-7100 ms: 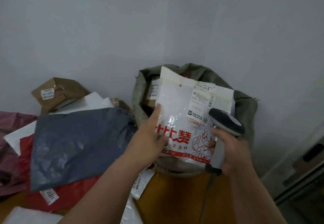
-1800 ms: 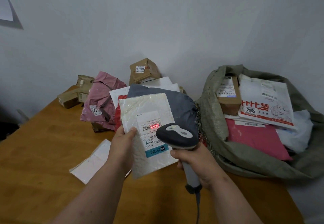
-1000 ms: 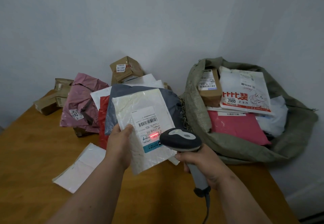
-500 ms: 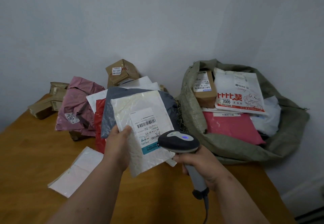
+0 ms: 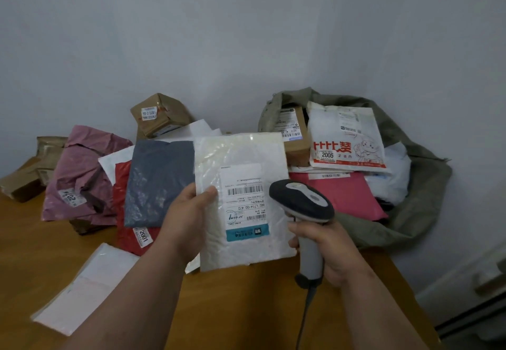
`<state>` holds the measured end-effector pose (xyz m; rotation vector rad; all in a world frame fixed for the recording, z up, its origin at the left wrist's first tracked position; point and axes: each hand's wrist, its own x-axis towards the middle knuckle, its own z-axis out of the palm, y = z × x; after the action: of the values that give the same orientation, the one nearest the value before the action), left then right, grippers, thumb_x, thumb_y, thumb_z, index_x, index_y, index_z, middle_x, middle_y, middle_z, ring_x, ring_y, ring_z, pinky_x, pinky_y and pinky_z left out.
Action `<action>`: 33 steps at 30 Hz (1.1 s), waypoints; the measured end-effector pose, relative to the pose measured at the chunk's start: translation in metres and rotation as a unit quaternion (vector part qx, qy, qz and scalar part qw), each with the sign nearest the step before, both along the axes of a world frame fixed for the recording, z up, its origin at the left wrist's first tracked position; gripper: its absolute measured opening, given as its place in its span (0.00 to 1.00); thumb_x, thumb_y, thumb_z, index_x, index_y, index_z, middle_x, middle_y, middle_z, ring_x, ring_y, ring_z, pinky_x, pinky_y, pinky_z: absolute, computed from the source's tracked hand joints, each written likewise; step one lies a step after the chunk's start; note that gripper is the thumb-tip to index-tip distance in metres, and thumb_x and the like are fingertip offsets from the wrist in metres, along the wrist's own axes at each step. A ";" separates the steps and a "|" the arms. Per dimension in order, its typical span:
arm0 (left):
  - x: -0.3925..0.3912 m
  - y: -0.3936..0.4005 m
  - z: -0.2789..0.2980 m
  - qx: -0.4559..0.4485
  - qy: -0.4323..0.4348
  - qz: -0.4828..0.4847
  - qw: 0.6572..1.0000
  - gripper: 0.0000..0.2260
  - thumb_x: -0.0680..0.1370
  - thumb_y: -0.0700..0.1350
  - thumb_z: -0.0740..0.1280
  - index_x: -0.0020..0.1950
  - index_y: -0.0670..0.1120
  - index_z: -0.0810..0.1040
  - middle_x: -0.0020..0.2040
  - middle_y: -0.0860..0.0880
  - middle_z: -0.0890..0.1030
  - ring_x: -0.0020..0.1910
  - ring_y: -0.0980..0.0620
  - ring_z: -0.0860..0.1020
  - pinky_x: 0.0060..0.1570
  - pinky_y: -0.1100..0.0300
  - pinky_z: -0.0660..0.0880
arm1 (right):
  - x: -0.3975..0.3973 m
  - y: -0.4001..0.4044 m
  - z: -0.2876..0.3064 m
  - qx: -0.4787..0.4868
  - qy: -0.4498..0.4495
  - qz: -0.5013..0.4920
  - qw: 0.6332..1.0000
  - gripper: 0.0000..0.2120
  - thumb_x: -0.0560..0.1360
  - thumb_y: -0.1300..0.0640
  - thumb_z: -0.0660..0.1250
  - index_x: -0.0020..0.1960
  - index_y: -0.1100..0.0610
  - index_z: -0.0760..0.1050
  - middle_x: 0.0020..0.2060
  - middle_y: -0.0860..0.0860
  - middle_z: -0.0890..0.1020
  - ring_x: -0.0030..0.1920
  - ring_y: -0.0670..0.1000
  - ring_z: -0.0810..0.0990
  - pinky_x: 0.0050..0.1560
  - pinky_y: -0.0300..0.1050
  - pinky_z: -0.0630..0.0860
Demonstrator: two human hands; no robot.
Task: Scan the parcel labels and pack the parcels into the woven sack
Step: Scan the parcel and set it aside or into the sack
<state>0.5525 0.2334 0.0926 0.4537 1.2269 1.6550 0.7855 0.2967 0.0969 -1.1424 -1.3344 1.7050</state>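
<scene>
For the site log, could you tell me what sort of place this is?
Probably a small parcel sorting or dispatch corner: labelled mailers heaped on a wooden table, a woven sack holding parcels, and a handheld barcode scanner.

My left hand (image 5: pixel 189 221) pinches a white padded envelope (image 5: pixel 243 202) by its left edge, thumb on the front, its shipping label (image 5: pixel 245 202) facing me upside down. My right hand (image 5: pixel 325 251) grips the grey handle of a barcode scanner (image 5: pixel 301 203), its dark head just beside the label's right edge, the cord trailing down. Behind, on the wooden table (image 5: pixel 246 308), lies a heap of parcels — a grey bag (image 5: pixel 157 182) over a red one (image 5: pixel 124 213), a pink bag (image 5: pixel 82 174), a taped brown box (image 5: pixel 160 115). To the right the green woven sack (image 5: pixel 421 202) gapes open, holding a labelled box (image 5: pixel 294 136), a white printed bag (image 5: pixel 346 139) and a pink mailer (image 5: pixel 345 196). A flat white envelope (image 5: pixel 82 286) lies near the table's left front.
</scene>
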 end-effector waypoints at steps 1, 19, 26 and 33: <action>0.007 0.008 0.003 0.002 -0.001 -0.019 1.000 0.10 0.82 0.42 0.64 0.62 0.43 0.78 0.56 0.39 0.84 0.54 0.36 0.83 0.56 0.32 0.76 | 0.004 0.006 0.001 -0.010 0.017 0.006 1.000 0.21 0.61 0.58 0.78 0.52 0.62 0.82 0.38 0.54 0.84 0.34 0.51 0.81 0.33 0.43 0.78; 0.149 0.143 -0.070 -0.252 -0.108 0.044 0.961 0.24 0.74 0.44 0.75 0.68 0.46 0.72 0.57 0.43 0.79 0.53 0.41 0.79 0.47 0.48 0.78 | 0.109 0.189 -0.017 0.056 0.040 -0.150 0.986 0.14 0.70 0.63 0.77 0.55 0.56 0.82 0.42 0.45 0.87 0.42 0.45 0.86 0.36 0.37 0.79; 0.140 0.153 -0.041 -0.273 0.004 0.174 0.946 0.15 0.81 0.39 0.66 0.67 0.40 0.71 0.52 0.41 0.77 0.48 0.42 0.77 0.38 0.51 0.75 | 0.096 0.205 -0.019 0.045 0.077 -0.067 0.994 0.16 0.71 0.61 0.76 0.51 0.42 0.83 0.50 0.45 0.87 0.51 0.47 0.86 0.56 0.55 0.79; 0.151 0.173 0.063 -0.148 0.093 0.163 0.971 0.07 0.78 0.41 0.69 0.54 0.48 0.75 0.50 0.43 0.79 0.49 0.45 0.79 0.51 0.47 0.79 | 0.082 0.224 0.006 0.017 0.074 -0.046 0.996 0.17 0.61 0.48 0.78 0.50 0.43 0.83 0.49 0.47 0.87 0.53 0.54 0.84 0.60 0.63 0.77</action>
<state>0.7033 0.4065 0.1558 0.2319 1.7330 1.6855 0.8675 0.5209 0.1025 -1.0215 -1.1976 1.6603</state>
